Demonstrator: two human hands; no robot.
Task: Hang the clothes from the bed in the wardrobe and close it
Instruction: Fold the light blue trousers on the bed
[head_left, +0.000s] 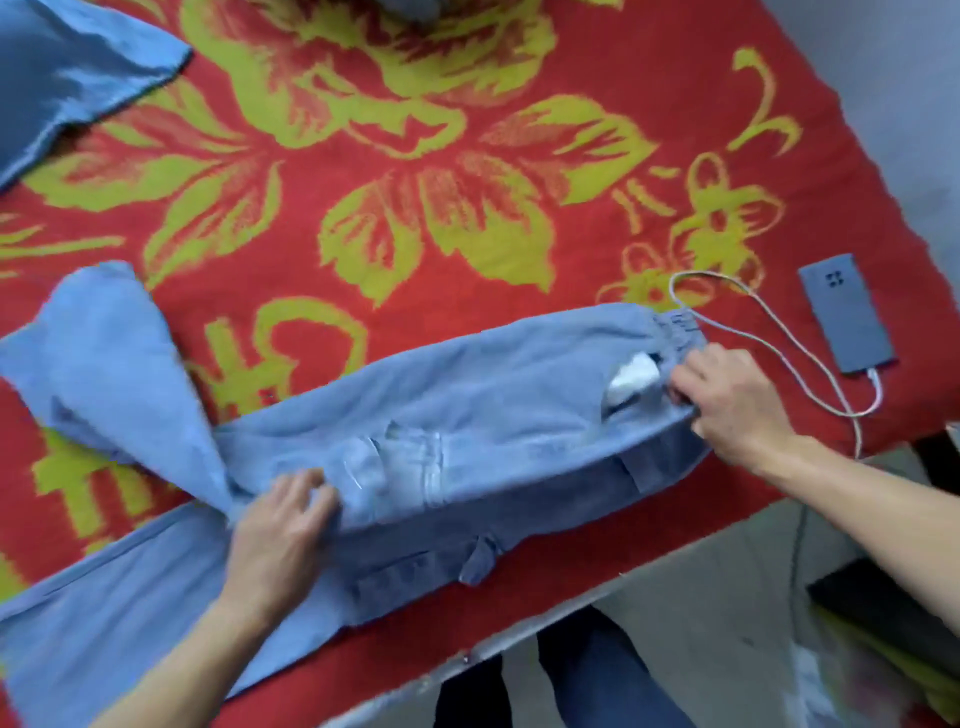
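Head view. Spread crosswise over the near part of a red woven bedcover (467, 249) with large yellow-green flowers: pale blue denim jeans (493, 415), soft and creased, waistband to the right, darker inner side showing along the near edge. One leg folded back to the far left in a rounded, tapering flap, the other running off to the near left. White pocket lining (634, 376) poking out of the side pocket by the waistband.

Left hand (280, 530) on the denim near the fly seam, fingers curled and bunching the cloth. Right hand (737, 405) at the waistband, fingertips pinching its gathered edge just beside the pocket lining.

At the far left corner, a second blue garment (62, 78), smoother and flat. To the right, well apart from it, a slim grey phone (847, 312) lying face down, with a white charging cable (789, 364) plugged into its near end and looping past the waistband.

Blocky yellow-green shapes at the left of the bedcover, possibly written characters, not legible. No brand label readable on the jeans or phone.
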